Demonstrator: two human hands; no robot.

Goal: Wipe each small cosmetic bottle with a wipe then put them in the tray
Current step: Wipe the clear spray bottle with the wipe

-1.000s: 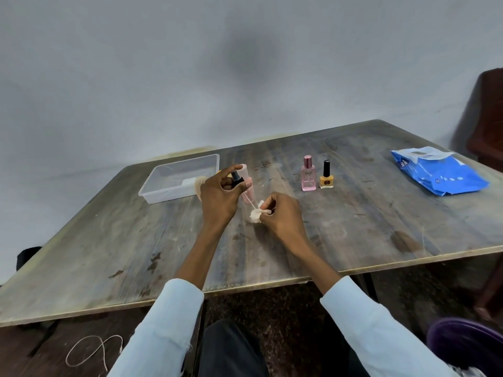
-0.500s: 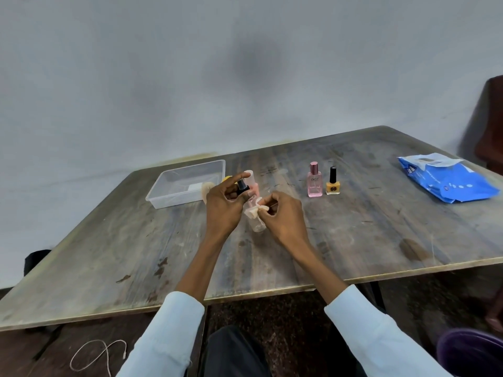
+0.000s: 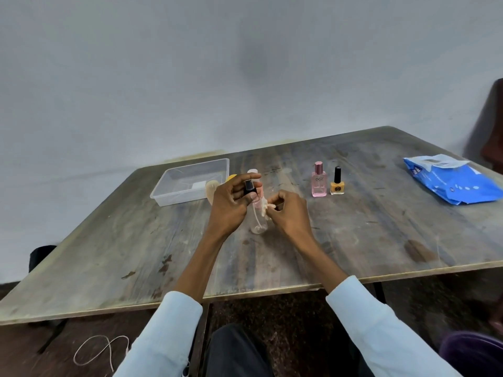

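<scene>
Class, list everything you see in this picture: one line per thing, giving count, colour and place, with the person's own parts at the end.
Worn wooden table: one, grey-brown, fills the middle.
Clear plastic tray: one, transparent, far left of the table.
Clear spray bottle with black cap: one, held between the hands.
Small crumpled wipe: one, whitish, against that bottle.
Pink square perfume bottle: one, right of the hands.
Yellow nail polish bottle with black cap: one, beside the perfume.
Blue wipes pack: one, far right.
Objects behind the left hand: partly hidden, pink, beige, yellow.
White cord: one, on the floor.
Left hand: grips the spray bottle's top.
Right hand: pinches the wipe.
</scene>
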